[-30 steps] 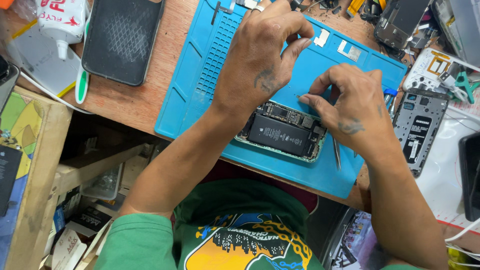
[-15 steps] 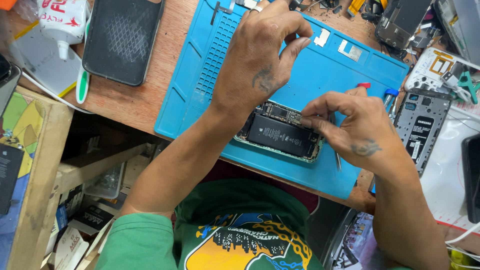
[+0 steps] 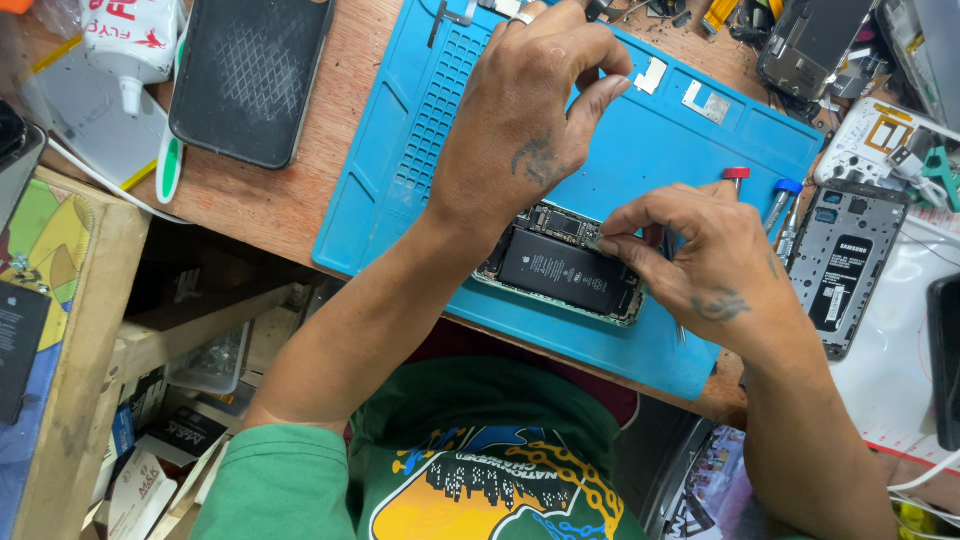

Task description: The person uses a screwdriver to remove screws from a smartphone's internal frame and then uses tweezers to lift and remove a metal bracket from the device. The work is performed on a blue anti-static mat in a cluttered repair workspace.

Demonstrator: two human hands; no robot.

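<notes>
Fingers of the right hand (image 3: pixel 700 255) pinch together on a small part at the top edge of the one opened phone (image 3: pixel 560 265), which lies on the blue mat (image 3: pixel 640 150). Left hand (image 3: pixel 525 130) rests curled over it. Two screwdrivers (image 3: pixel 780 205) stand nearby.

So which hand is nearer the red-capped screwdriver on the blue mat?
Right. The right hand lies just below the red-capped screwdriver, fingers pinching at the opened phone. The left hand is farther off, to its left.
</notes>
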